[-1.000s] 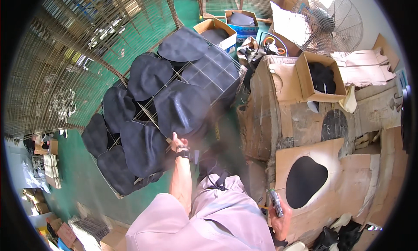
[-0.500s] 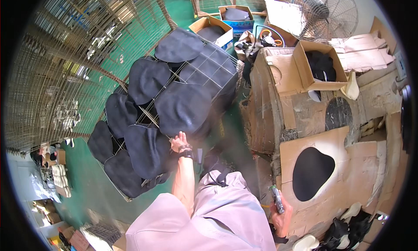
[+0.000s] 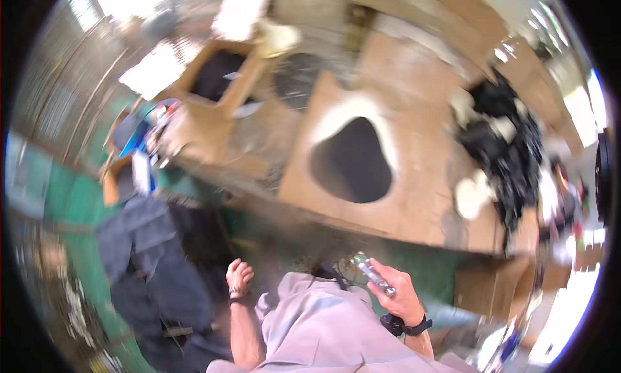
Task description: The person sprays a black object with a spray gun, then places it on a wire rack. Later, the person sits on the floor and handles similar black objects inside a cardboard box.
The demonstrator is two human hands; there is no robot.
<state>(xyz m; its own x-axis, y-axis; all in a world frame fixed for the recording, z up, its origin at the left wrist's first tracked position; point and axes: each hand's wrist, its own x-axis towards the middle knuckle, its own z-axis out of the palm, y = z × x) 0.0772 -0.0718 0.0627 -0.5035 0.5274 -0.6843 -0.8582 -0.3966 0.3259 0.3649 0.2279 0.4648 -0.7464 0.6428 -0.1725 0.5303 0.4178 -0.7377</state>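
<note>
My left hand [image 3: 239, 275] hangs beside the rack of dark sheets, its fingers curled in loosely with nothing visible in them. My right hand [image 3: 400, 294] is closed around a slim silver metal tool [image 3: 373, 275] with a green tip, which points away from me to the left. Ahead of it, on the workbench [image 3: 414, 198], lies a rounded black sheet piece [image 3: 356, 163]. Whitish residue rings that piece on the cardboard under it. To the left, several similar dark pieces [image 3: 165, 289] lie over a wire rack, blurred by motion.
An open cardboard box [image 3: 223, 72] with black contents stands on the bench's far left. Black plastic [image 3: 498, 147] and cream-coloured shaped pieces [image 3: 474, 195] lie at the bench's right end. A brown carton [image 3: 488, 286] sits below that end. Smaller boxes [image 3: 119, 179] stand beyond the rack.
My view has swung right toward the workbench. My left hand has come away from the dark pieces on the rack and curled its fingers. The right hand, still holding the silver tool, is before the bench.
</note>
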